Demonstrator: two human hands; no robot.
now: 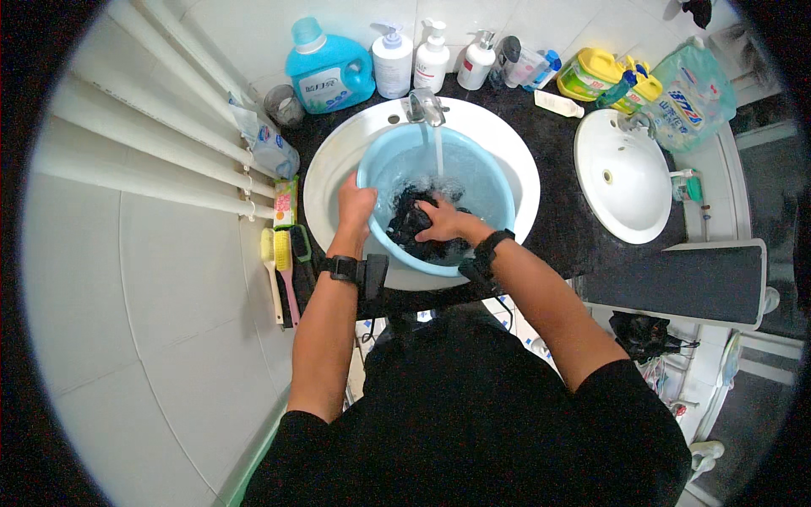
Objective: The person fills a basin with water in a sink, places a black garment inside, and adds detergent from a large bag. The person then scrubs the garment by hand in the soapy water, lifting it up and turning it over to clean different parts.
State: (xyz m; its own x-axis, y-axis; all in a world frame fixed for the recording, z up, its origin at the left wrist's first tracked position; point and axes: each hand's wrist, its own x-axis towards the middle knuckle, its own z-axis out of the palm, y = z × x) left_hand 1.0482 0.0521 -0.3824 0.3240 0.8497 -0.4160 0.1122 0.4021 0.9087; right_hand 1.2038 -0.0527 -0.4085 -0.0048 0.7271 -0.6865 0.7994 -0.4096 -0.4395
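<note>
You stand at a long black counter [557, 228] with two white sinks set in it. The big round white sink [338, 160] is right in front of you. A smaller white sink [625, 182] sits well off to your right.

Inside the big sink is a round light blue plastic tub [490, 190] with water in it. A thin stream of water [438, 152] runs down from the shiny metal tap [425, 107] into the tub.

A wet black piece of cloth [411, 226] lies bunched up in the tub, near the side closest to you.

Your right hand [441, 220] is on top of the cloth, and its fingers are clenched around a bunch of it. Your left hand [356, 205] is at the left rim of the tub. Its fingers curl over the rim and hold it. Each wrist wears a black band.

At the back of the counter stands a big blue plastic soap jug [329, 69]. Beside it are three white pump bottles [432, 57] in a row. A yellow bottle [589, 73] lies near the smaller sink.

On the left end of the counter are long brushes [279, 262] in yellow, pink and green, side by side.
</note>
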